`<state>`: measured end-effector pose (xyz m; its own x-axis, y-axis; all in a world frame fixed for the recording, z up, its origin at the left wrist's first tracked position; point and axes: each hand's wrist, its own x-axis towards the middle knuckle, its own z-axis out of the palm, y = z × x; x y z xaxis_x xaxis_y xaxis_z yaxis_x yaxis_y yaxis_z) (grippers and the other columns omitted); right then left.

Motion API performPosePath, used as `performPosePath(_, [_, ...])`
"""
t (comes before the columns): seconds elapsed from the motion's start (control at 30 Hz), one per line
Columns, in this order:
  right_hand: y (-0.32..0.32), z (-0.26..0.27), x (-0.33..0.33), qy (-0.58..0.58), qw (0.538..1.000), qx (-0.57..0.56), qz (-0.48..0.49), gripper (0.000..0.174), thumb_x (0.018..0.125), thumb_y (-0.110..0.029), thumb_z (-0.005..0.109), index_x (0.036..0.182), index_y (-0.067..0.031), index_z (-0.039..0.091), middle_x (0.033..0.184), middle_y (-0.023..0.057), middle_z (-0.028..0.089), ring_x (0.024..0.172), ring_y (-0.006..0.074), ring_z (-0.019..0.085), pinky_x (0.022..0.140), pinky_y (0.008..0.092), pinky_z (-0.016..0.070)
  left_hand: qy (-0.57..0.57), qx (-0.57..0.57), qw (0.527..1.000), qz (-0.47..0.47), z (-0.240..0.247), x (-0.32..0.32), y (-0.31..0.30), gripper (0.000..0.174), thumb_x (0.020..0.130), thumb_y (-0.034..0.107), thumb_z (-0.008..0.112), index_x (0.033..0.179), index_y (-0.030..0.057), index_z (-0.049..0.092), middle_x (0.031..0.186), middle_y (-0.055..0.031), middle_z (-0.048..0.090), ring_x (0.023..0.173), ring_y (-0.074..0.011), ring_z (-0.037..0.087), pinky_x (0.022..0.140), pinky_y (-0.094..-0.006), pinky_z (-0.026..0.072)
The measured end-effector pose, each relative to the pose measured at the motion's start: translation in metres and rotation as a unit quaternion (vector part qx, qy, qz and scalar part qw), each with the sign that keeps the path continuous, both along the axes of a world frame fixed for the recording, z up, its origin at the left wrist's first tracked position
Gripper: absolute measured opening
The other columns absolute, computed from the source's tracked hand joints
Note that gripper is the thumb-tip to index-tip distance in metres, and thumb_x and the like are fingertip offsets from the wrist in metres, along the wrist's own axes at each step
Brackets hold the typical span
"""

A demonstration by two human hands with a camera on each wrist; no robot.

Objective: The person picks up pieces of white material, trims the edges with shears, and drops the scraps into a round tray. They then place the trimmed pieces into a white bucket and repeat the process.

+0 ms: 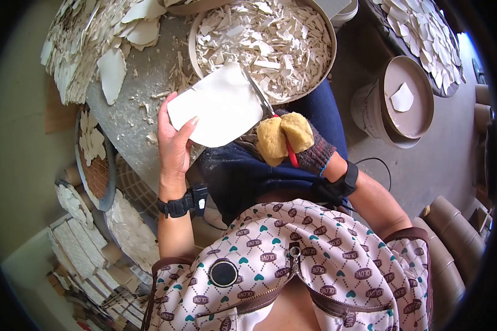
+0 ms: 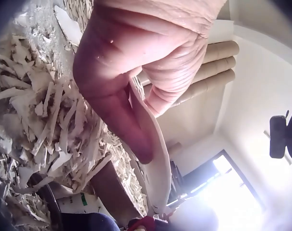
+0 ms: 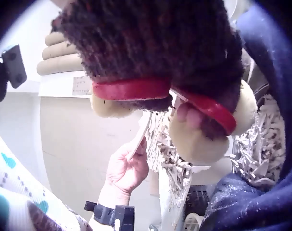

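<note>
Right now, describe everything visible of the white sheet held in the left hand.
The white sheet is thin, flat, matte off-white, roughly four-sided with rounded corners, like stiff leather or card. The left hand pinches its left edge, thumb on top. The scissors in the gloved right hand meet its right edge. It hangs over the lap, before a round tray of white scraps.

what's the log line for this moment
left hand: holds white sheet | right hand: gloved, grips red-handled scissors at sheet edge | beyond: basin of scraps
</note>
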<state>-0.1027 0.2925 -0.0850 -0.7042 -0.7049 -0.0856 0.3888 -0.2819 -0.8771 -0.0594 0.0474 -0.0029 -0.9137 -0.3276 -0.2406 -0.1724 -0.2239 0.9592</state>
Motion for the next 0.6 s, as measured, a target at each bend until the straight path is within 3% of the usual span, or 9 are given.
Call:
performPosePath(0.07, [-0.002, 0.000, -0.007, 0.227, 0.971, 0.074, -0.020, 0.017, 0.086, -0.018, 0.057, 0.096, -0.0042, 0.059, 0.089, 0.0109, 0.062, 0.083, 0.0251, 0.061, 0.071, 0.0320, 0.0485, 0.004, 0.006, 1.000, -0.021, 0.001, 0.001, -0.002, 0.063, 0.077, -0.005, 0.057, 0.133, 0.0034, 0.029, 0.118, -0.0109, 0.048, 0.107, -0.0176, 0.050, 0.093, -0.0294, 0.0430])
performPosePath(0.13, [-0.004, 0.014, -0.011, 0.323, 0.941, 0.094, -0.038, 0.015, 0.086, -0.015, 0.055, 0.096, -0.0038, 0.058, 0.088, 0.0125, 0.062, 0.082, 0.0283, 0.060, 0.070, 0.0330, 0.0482, 0.007, 0.006, 0.999, -0.046, 0.006, 0.002, -0.005, 0.063, 0.076, -0.005, 0.057, 0.132, 0.0033, 0.030, 0.118, -0.0105, 0.048, 0.107, -0.0172, 0.050, 0.093, -0.0292, 0.0426])
performPosePath(0.23, [-0.006, 0.019, -0.009, -0.018, 0.999, -0.035, 0.025, 0.013, 0.088, -0.011, 0.052, 0.095, -0.0022, 0.058, 0.087, 0.0104, 0.063, 0.080, 0.0215, 0.061, 0.069, 0.0316, 0.0483, 0.010, 0.028, 0.997, -0.068, 0.005, 0.005, -0.018, 0.065, 0.075, -0.005, 0.058, 0.133, 0.0027, 0.031, 0.119, -0.0090, 0.048, 0.108, -0.0160, 0.049, 0.095, -0.0290, 0.0409])
performPosePath(0.27, [-0.008, 0.024, -0.011, -0.244, 0.956, -0.143, 0.072, 0.013, 0.088, -0.011, 0.051, 0.094, -0.0019, 0.059, 0.087, 0.0087, 0.063, 0.080, 0.0183, 0.061, 0.069, 0.0310, 0.0487, 0.013, -0.011, 0.997, -0.071, 0.003, 0.006, -0.025, 0.067, 0.074, -0.001, 0.060, 0.134, 0.0042, 0.031, 0.118, -0.0080, 0.049, 0.109, -0.0163, 0.048, 0.097, -0.0293, 0.0383])
performPosePath(0.33, [-0.008, 0.021, -0.011, -0.193, 0.977, -0.055, 0.069, 0.013, 0.088, -0.012, 0.053, 0.093, -0.0014, 0.059, 0.089, 0.0061, 0.063, 0.081, 0.0148, 0.061, 0.071, 0.0306, 0.0500, -0.012, -0.014, 0.997, -0.076, 0.004, 0.010, -0.044, 0.070, 0.074, 0.001, 0.060, 0.136, 0.0044, 0.028, 0.118, -0.0075, 0.049, 0.108, -0.0161, 0.049, 0.096, -0.0287, 0.0378])
performPosePath(0.4, [0.001, 0.003, -0.017, 0.003, 0.990, 0.070, 0.123, 0.014, 0.084, -0.011, 0.058, 0.095, -0.0017, 0.059, 0.091, 0.0057, 0.064, 0.082, 0.0158, 0.061, 0.076, 0.0311, 0.0504, -0.010, -0.016, 0.996, -0.083, 0.010, 0.018, -0.063, 0.067, 0.073, 0.004, 0.062, 0.134, 0.0040, 0.034, 0.117, -0.0075, 0.051, 0.108, -0.0159, 0.050, 0.096, -0.0280, 0.0378])
performPosePath(0.47, [-0.005, 0.011, -0.013, -0.123, 0.984, 0.056, 0.116, 0.017, 0.081, -0.009, 0.062, 0.097, -0.0023, 0.059, 0.092, 0.0060, 0.064, 0.085, 0.0152, 0.061, 0.079, 0.0306, 0.0499, -0.028, -0.006, 0.995, -0.091, 0.015, 0.026, -0.084, 0.062, 0.074, 0.006, 0.063, 0.131, 0.0030, 0.040, 0.115, -0.0077, 0.053, 0.107, -0.0159, 0.051, 0.094, -0.0279, 0.0387])
performPosePath(0.53, [-0.012, 0.027, -0.013, -0.102, 0.985, 0.061, 0.124, 0.022, 0.079, -0.008, 0.065, 0.099, -0.0031, 0.058, 0.093, 0.0055, 0.063, 0.087, 0.0151, 0.061, 0.080, 0.0301, 0.0496, -0.060, 0.015, 0.993, -0.097, 0.022, 0.040, -0.120, 0.054, 0.074, 0.008, 0.063, 0.125, 0.0016, 0.047, 0.112, -0.0080, 0.056, 0.105, -0.0161, 0.052, 0.093, -0.0284, 0.0405])
performPosePath(0.6, [-0.014, 0.023, -0.014, -0.142, 0.980, 0.048, 0.129, 0.023, 0.079, -0.009, 0.065, 0.099, -0.0031, 0.057, 0.094, 0.0055, 0.063, 0.088, 0.0151, 0.061, 0.080, 0.0301, 0.0495, -0.065, -0.050, 0.991, 0.109, 0.020, 0.061, -0.183, 0.039, 0.079, 0.007, 0.060, 0.117, 0.0003, 0.054, 0.111, -0.0083, 0.058, 0.095, -0.0169, 0.057, 0.087, -0.0298, 0.0457])
